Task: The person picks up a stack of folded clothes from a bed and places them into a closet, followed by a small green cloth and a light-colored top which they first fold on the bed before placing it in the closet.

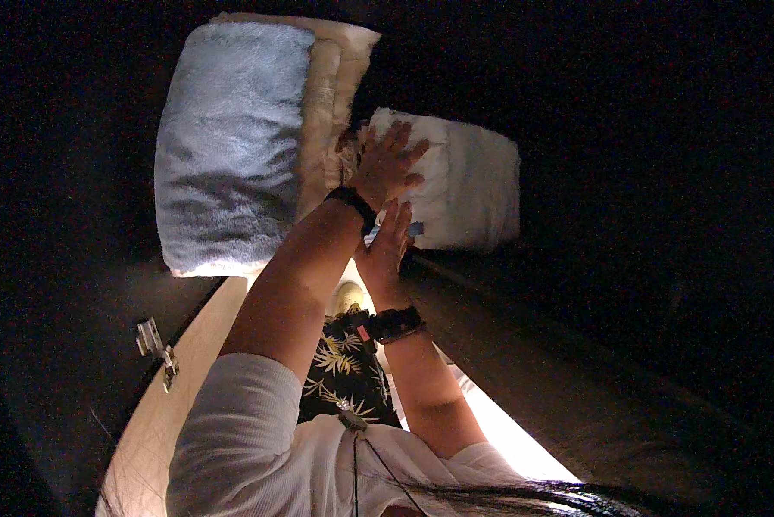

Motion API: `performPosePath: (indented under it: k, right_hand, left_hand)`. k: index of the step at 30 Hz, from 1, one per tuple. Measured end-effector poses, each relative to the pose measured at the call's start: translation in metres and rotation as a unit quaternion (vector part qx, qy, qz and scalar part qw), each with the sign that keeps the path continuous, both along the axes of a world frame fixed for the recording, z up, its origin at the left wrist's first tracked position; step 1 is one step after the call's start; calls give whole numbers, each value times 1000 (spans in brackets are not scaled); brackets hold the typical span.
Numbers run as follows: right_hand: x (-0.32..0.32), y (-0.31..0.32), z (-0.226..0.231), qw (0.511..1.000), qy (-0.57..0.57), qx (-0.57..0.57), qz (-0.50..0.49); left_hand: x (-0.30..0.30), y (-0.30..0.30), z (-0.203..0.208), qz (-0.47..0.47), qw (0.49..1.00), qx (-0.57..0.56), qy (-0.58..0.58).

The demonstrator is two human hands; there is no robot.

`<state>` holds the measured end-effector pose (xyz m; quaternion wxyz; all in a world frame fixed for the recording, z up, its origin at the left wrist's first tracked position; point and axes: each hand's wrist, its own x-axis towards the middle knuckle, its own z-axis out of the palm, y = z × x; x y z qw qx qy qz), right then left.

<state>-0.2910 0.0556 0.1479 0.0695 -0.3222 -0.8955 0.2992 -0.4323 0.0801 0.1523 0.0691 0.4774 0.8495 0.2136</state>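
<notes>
Evidently, your left hand [389, 166] spreads its fingers wide over the white folded cloth's [477, 185] left side; your right hand [389, 241], flat-fingered, meets its near corner. Leftward lies a blue folded cloth [232, 121]; nearer, a metal hinge [151, 338] beside a pale panel [176, 414]. Darkness hides the supporting surface.

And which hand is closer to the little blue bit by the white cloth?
Right hand: beside the little blue bit. The left hand is farther forward, over the white cloth.
</notes>
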Motion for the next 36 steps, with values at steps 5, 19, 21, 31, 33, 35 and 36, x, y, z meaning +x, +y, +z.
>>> performPosePath:
  k: [5, 19, 21, 31, 33, 35, 36]
  right_hand:
    - [23, -15, -21, 994, 41, 57, 87]
    - [275, -24, 19, 921, -37, -122, 369]
    - [292, -22, 19, 916, -25, -105, 386]
    - [270, -81, 145, 875, 133, -63, 462]
    - [261, -99, 201, 836, 195, -100, 503]
    - [264, -112, 265, 775, 279, -149, 547]
    - [268, -119, 291, 739, 321, -177, 565]
  left_hand:
    - [21, -11, 0, -1, 998, 47, 36]
    - [272, -286, 47, 350, 918, 156, 100]
    - [325, -339, 66, 414, 884, 98, 194]
    - [481, -531, 174, 730, 480, 225, 432]
    - [480, -557, 182, 750, 408, 361, 374]
    - [474, -587, 179, 694, 504, 426, 288]
    - [459, -584, 175, 660, 516, 480, 260]
